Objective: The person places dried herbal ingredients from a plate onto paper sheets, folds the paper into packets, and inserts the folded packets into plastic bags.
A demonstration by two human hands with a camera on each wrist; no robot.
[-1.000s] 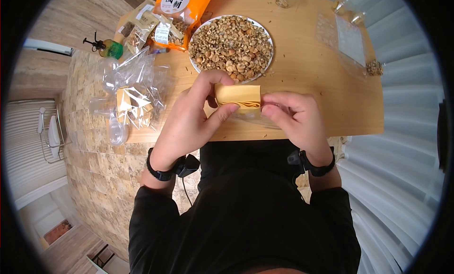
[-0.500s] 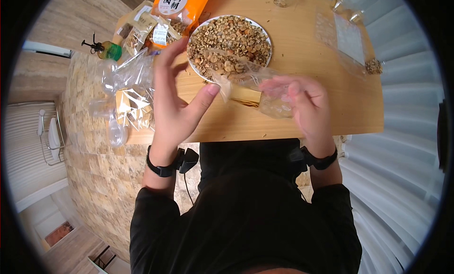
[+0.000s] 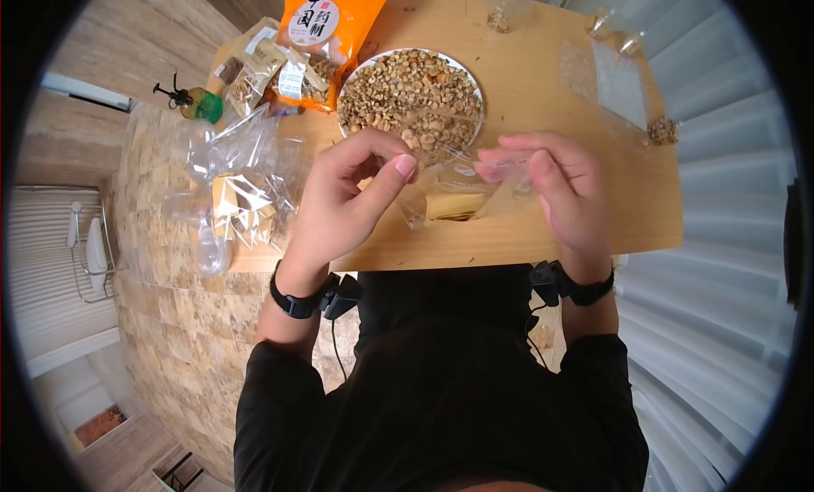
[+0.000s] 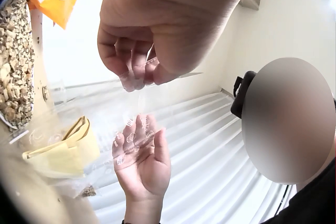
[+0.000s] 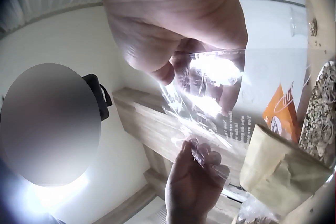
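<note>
In the head view, my left hand [image 3: 349,191] pinches the edge of a clear plastic bag between thumb and fingertips. My right hand [image 3: 566,187] has its fingers extended against the film, the thumb held apart. The bag [image 5: 236,66] carries pale printing and stretches between both hands. Below them lies a folded yellow paper bundle [image 3: 454,206], partly behind clear film; whether it is inside the bag, I cannot tell. The left wrist view shows the bundle [image 4: 68,153] beside my right palm [image 4: 144,174].
A plate of dried pieces [image 3: 407,93] stands just beyond the hands. An orange bag [image 3: 335,25], small packets and a green spray bottle [image 3: 202,106] are at the back left. Clear packaging [image 3: 246,161] lies left; another flat clear bag [image 3: 619,85] lies right.
My left hand let go of the yellow bundle, spread its fingers, then came back to pinch the film. My right hand moved right and its fingers straightened. The bundle now sits lower, below the hands.
</note>
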